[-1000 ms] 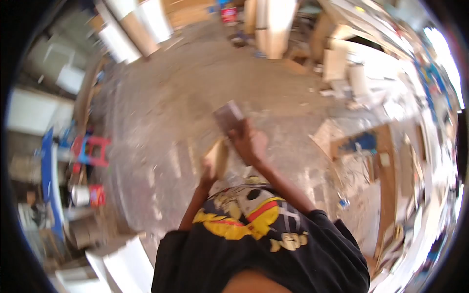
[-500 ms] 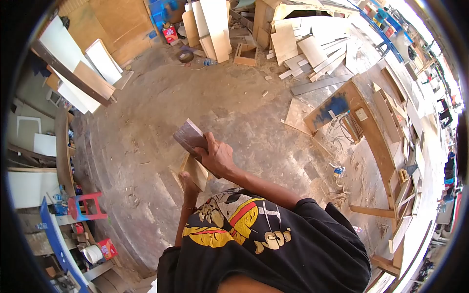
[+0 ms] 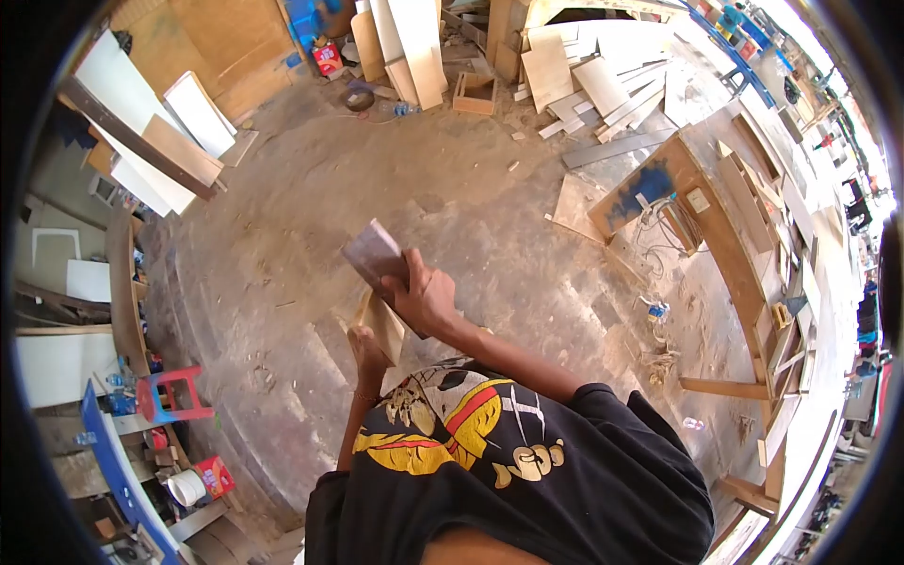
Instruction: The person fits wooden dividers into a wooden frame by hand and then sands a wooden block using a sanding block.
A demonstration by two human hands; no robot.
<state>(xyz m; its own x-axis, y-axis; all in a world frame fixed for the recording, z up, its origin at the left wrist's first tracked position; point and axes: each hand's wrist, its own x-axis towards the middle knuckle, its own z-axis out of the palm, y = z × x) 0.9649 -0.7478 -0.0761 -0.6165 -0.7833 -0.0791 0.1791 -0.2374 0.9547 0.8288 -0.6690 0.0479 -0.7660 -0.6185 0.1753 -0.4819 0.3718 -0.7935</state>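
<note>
Boards (image 3: 373, 252) in hands (image 3: 426, 299), shirt lettering (image 3: 537, 460) illegible

Looks like a woodworking workshop; shows stacked board offcuts (image 3: 603, 89), pale panels (image 3: 405, 52) leaning upright, an open wooden box (image 3: 475, 94), an unfinished wooden frame (image 3: 720, 240) trailing cable, and scraps and dust across a stained bare floor (image 3: 282, 235).

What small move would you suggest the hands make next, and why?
I would probably have the right hand tilt the brownish block slightly aside: it seems to hide part of the pale wooden piece in the left hand, and this view does not settle whether the two touch.
</note>
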